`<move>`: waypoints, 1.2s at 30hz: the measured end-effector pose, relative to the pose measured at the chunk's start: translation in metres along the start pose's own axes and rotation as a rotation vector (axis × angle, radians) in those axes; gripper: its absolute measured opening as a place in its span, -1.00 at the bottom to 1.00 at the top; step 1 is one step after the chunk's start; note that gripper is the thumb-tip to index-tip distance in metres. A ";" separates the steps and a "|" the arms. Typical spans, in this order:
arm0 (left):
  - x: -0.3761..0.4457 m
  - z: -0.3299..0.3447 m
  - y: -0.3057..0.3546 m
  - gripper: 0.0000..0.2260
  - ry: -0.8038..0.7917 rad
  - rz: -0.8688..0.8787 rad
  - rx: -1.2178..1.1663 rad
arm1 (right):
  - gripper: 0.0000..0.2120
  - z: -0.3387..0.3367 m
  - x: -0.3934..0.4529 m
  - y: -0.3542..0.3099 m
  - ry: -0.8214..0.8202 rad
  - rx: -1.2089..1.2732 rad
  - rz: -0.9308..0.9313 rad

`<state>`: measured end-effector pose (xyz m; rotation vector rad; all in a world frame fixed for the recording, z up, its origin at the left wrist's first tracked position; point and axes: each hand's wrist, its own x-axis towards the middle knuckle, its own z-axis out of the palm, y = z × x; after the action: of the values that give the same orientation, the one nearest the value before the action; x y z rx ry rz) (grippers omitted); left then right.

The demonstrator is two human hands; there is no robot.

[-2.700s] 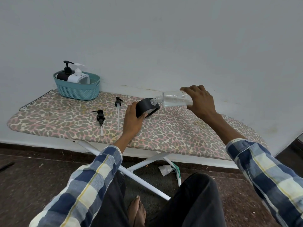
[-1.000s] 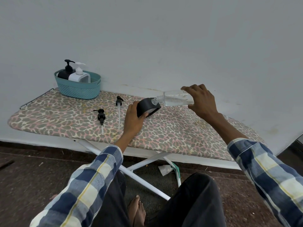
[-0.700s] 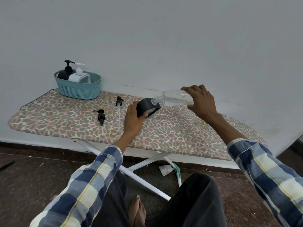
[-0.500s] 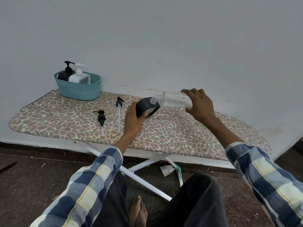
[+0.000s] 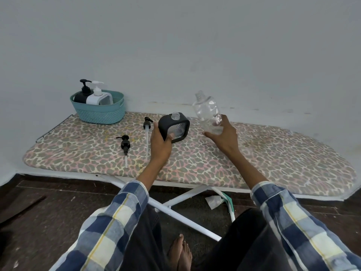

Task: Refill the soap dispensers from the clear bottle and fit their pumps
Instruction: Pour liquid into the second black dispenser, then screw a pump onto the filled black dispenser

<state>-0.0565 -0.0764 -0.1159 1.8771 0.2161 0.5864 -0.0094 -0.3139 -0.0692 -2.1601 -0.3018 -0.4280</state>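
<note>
Right hand (image 5: 221,136) swung clear bottle (image 5: 208,112) upright, off dispenser (image 5: 173,127).

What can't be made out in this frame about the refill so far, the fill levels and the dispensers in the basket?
- Head view: liquid level in the black dispenser is unreadable; the left hand covers part of its window.
- Clear bottle in the right hand: whether soap remains is too faint to tell.
- The two dispensers in the teal basket: lower bodies hidden by its wall.
- Two loose pumps: threads too small to match.
</note>
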 end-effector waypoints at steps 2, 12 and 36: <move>-0.003 -0.001 0.006 -0.36 0.002 -0.017 0.030 | -0.25 0.008 0.001 0.004 0.003 0.092 0.030; -0.006 0.001 0.015 -0.39 0.043 -0.062 0.138 | -0.24 0.031 0.003 0.024 -0.012 0.406 0.123; -0.022 -0.031 0.035 -0.73 0.317 0.150 0.266 | -0.39 0.027 -0.006 0.013 0.147 0.522 0.118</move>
<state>-0.0956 -0.0728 -0.0822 2.0607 0.3776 0.9998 -0.0049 -0.3001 -0.0962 -1.6186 -0.1768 -0.3875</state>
